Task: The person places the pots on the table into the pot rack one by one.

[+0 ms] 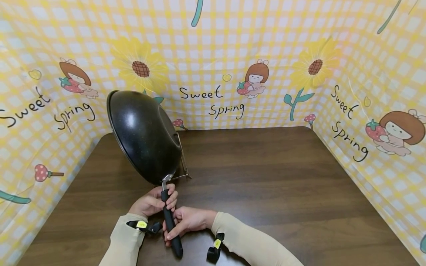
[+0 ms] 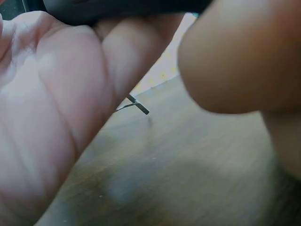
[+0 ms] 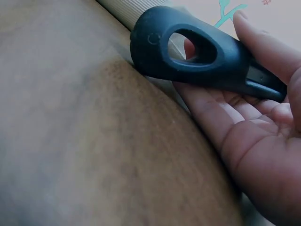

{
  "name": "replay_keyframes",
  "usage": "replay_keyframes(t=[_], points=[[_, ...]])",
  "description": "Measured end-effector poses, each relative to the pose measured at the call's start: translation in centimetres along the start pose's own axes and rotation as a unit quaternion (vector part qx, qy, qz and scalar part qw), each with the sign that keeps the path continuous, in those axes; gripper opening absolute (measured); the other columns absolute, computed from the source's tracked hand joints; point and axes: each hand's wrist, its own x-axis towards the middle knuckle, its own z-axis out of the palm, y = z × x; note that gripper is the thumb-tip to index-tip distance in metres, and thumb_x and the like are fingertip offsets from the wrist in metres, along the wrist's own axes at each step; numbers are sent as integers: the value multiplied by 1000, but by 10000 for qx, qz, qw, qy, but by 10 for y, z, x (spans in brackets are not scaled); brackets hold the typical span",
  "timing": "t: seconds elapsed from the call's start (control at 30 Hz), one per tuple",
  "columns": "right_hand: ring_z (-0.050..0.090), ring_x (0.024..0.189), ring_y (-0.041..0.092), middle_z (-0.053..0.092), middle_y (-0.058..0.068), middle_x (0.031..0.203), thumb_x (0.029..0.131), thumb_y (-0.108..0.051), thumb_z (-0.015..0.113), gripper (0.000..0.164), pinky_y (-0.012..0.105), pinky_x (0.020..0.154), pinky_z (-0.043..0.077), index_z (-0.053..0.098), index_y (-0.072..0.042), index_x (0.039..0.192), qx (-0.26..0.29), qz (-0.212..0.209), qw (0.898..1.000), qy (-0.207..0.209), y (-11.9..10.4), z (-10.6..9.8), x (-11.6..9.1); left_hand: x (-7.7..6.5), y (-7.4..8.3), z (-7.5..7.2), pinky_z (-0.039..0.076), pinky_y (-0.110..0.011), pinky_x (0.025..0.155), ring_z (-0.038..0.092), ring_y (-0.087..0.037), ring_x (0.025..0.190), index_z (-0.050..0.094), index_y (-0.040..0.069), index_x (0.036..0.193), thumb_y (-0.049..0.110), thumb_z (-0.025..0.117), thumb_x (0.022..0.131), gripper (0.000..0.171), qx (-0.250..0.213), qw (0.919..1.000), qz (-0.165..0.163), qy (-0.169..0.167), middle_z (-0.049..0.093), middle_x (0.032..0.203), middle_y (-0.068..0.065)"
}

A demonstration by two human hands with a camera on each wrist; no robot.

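A black wok (image 1: 143, 133) is held up at the left of the head view, tilted on its side with its rounded outer face showing. My left hand (image 1: 151, 202) grips its black handle (image 1: 169, 218) just below the metal joint. Lower down, my right hand (image 1: 193, 220) holds the same handle near its end, thumb laid over the top. The right wrist view shows the handle's end (image 3: 150, 49) with an oval hanging hole, fingers beneath it. Blurred palm and fingers of my left hand (image 2: 61, 99) fill much of the left wrist view.
Behind the wok, partly hidden by it, stands a thin metal wire rack (image 1: 183, 162); one foot of the rack (image 2: 140, 106) shows in the left wrist view. The brown wooden table (image 1: 266, 184) is bordered by a yellow checked cloth (image 1: 206, 66) at the back and sides.
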Motion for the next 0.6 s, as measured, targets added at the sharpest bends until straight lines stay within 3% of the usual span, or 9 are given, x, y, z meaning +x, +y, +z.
replay_keyframes(t=[0.27, 0.4, 0.5, 0.6], points=[[68, 82, 15, 69, 3, 84, 97, 20, 41, 27, 29, 79, 54, 55, -3, 101, 115, 4, 9999, -48, -1, 2, -2, -5, -2, 2, 45, -33, 96, 57, -16, 100, 45, 11, 114, 4, 49, 96, 20, 181, 9997, 19, 148, 49, 98, -2], [68, 87, 16, 69, 3, 91, 97, 19, 40, 24, 34, 85, 54, 52, 8, 115, 287, -44, 9996, -20, -1, -1, -7, -14, 4, 10, 43, -33, 100, 57, -19, 108, 48, 8, 121, 1, 49, 95, 27, 734, 9948, -144, 690, 57, 111, -2], [67, 91, 16, 67, 4, 98, 98, 18, 39, 31, 41, 90, 53, 44, 16, 128, 323, -114, 9994, 99, -3, -9, -19, -23, 16, 23, 43, -31, 102, 58, -19, 115, 48, 6, 130, 2, 56, 96, 35, 1308, 9804, -673, 1314, 59, 121, -5], [66, 94, 18, 66, 7, 103, 98, 16, 40, 36, 47, 94, 51, 39, 18, 134, 258, -207, 9992, 226, -4, -22, -37, -29, 32, 40, 45, -31, 101, 57, -17, 121, 37, -5, 141, 3, 60, 97, 50, 1996, 9542, -1331, 1785, 56, 133, -13]])
